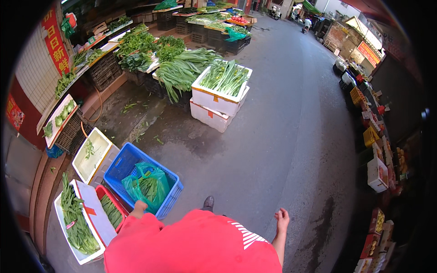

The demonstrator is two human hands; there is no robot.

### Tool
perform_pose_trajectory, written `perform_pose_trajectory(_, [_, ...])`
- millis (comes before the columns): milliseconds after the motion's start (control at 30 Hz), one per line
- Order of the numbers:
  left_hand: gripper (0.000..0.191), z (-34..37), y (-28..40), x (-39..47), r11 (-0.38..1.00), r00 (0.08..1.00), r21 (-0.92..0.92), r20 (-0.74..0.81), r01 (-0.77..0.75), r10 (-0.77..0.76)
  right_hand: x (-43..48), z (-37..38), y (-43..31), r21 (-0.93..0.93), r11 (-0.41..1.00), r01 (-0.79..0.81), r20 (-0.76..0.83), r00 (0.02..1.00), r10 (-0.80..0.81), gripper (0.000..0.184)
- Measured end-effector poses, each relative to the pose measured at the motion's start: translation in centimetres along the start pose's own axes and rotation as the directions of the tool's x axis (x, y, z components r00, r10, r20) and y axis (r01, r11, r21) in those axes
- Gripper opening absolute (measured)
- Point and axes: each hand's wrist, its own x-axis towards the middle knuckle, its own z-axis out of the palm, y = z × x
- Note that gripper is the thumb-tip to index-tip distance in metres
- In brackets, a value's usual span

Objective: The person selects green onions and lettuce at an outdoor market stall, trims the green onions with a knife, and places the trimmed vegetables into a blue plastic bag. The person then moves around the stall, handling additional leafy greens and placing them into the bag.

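My left hand [139,208] is at the near side of a blue plastic crate [172,201], its fingers curled beside a green plastic bag [163,184] of leafy greens. Whether the fingers grip the bag or the crate's rim cannot be told. The bag lies open-topped inside the crate, with stems showing. My right hand [282,218] hangs over the road at the right, fingers partly bent, holding nothing visible. Left of the crate are a red basket [119,208] of green stems and a white foam box [97,252] of leafy greens. Another foam box [111,153] holds a few leaves.
Stacked foam boxes [218,99] of greens stand ahead on the road, beside heaped leafy vegetables [184,68]. Stalls with more vegetables line the left. At the right edge are fruit boxes [377,177]. Far up the road a person [307,23] rides a two-wheeler. Scattered leaves lie on wet ground.
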Motion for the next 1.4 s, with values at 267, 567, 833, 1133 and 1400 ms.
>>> perform_pose_trajectory(267, [0.062,-14.5,49.5,17.3,0.751,0.866,-0.507,0.016,-0.423,0.499,0.7,-0.5,8.3,-0.271,0.488,-0.829,-0.184,0.543,0.820,0.022])
perform_pose_trajectory(567, [0.059,-17.5,68.9,26.6,0.838,0.937,-0.531,0.215,-0.126,0.276,29.5,-6.8,7.5,-0.117,0.506,-0.855,-0.322,0.514,0.795,0.014])
perform_pose_trajectory(833, [0.044,-15.9,68.8,28.8,0.844,0.795,-0.358,0.593,0.400,-0.125,81.9,3.7,-12.0,-0.290,0.954,-0.078,0.048,0.994,0.096,0.011])
perform_pose_trajectory(1133, [0.034,-30.5,91.4,53.1,0.904,0.681,-0.280,0.732,0.324,-0.017,95.8,17.6,-14.7,-0.379,0.860,-0.342,0.208,0.874,0.439,0.018])
perform_pose_trajectory(1400, [0.068,-45.0,118.9,70.5,0.760,0.683,-0.634,0.492,-0.145,0.541,105.0,14.4,-9.2,-0.583,0.520,-0.625,0.037,0.619,0.785,0.020])
